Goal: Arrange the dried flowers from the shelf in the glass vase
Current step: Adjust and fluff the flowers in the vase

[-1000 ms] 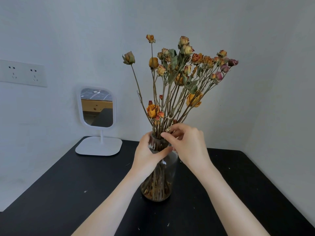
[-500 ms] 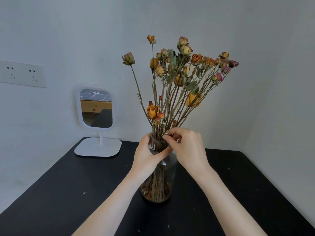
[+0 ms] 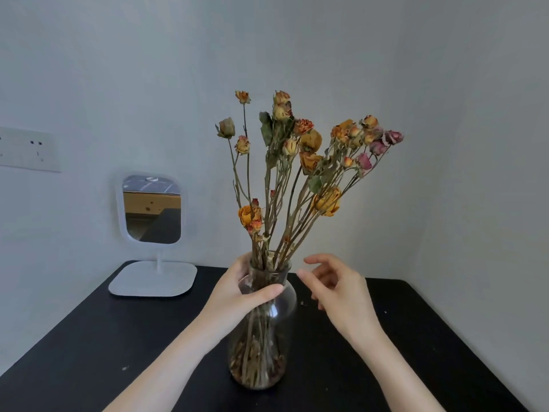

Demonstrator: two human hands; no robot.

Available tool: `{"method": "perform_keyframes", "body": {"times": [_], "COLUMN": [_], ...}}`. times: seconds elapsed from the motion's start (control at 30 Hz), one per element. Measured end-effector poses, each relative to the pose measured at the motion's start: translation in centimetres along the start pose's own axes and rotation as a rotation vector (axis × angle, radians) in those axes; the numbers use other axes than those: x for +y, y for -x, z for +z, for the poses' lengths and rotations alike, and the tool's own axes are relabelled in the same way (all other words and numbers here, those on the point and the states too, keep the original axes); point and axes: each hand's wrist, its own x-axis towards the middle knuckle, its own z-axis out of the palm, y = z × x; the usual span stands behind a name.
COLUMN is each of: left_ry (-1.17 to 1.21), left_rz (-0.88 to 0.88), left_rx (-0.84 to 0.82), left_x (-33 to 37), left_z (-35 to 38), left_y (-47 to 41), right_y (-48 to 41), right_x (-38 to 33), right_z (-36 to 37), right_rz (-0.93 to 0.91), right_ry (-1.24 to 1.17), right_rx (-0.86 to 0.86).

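A clear glass vase (image 3: 276,328) stands on the black table (image 3: 89,352) in the middle of the view. A bunch of dried flowers (image 3: 309,150), orange, yellow and pink roses on thin stems, rises out of its neck and fans to the right. My left hand (image 3: 237,289) grips the vase's neck, thumb across the front of the glass. My right hand (image 3: 338,286) hovers just right of the neck with its fingers loosely spread, touching nothing.
A white standing mirror (image 3: 151,212) sits on its flat base (image 3: 153,279) at the table's back left. A wall socket plate (image 3: 28,150) is on the left wall. Walls close the back and right sides. Small dry crumbs lie on the tabletop.
My right hand has let go of the stems at the vase's mouth and drawn back to the right, fingers opening. My left hand stays on the neck. The flowers have spread slightly.
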Motion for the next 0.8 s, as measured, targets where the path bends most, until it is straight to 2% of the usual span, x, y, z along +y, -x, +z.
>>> {"method": "perform_keyframes", "body": {"times": [0.17,0.33,0.43,0.7,0.8], "left_ry": [-0.121,-0.291,-0.290,-0.171,-0.235], "left_rz": [-0.031,-0.017,-0.002,0.114,0.040], "left_rx": [0.084,-0.079,-0.129,-0.062,-0.096], "left_x": [1.4,3.4,4.2,6.9,6.1], "left_z": [-2.0,-3.3,-3.3,-3.8,-4.8], "left_y": [-1.0,-1.8,-2.1,-2.9,-2.4], "right_y": [-1.7,-3.4,-3.9,-5.3,-4.9], "right_x": [-1.1,-2.3,-2.4,-3.3,-2.9], "right_z": [-0.1,0.4,0.5,-1.0,-1.6], "right_rz": [0.152,0.182,0.212,0.106,0.133], "right_ry": [-0.137,-0.266,-0.307,-0.529,-0.435], "right_rx": [-0.289,-0.488,-0.485,-0.361,-0.382]}}
